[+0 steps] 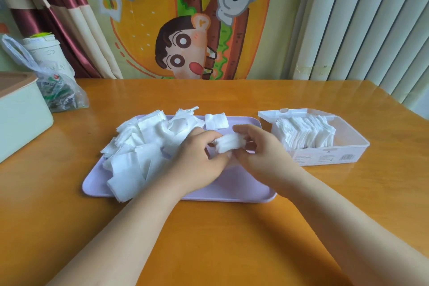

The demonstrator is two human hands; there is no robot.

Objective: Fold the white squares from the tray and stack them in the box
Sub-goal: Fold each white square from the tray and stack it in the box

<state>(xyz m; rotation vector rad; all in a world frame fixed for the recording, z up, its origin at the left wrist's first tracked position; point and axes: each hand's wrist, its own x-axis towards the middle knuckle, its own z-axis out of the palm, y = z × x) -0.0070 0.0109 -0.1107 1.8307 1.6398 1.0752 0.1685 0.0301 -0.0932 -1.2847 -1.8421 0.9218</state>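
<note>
Head view: left hand (pixel 199 158) and right hand (pixel 260 146) both pinch one white square (pixel 228 143), bunched mid-fold above the lilac tray (pixel 232 194) at centre frame. Fingers hide its ends, so fold state is unclear. Risks: limp fabric springs open on release; loose pile (pixel 144 144) overhangs the tray's lower-left rim and could slide off; leaning row in the clear box (pixel 336 154), right of tray, may slump. Glossy orange wood table (pixel 209 239); cartoon burger cloth (pixel 162 18) and blinds (pixel 371 18) behind.

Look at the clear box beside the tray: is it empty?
No, the clear box holds a row of folded white squares standing on edge.
</note>
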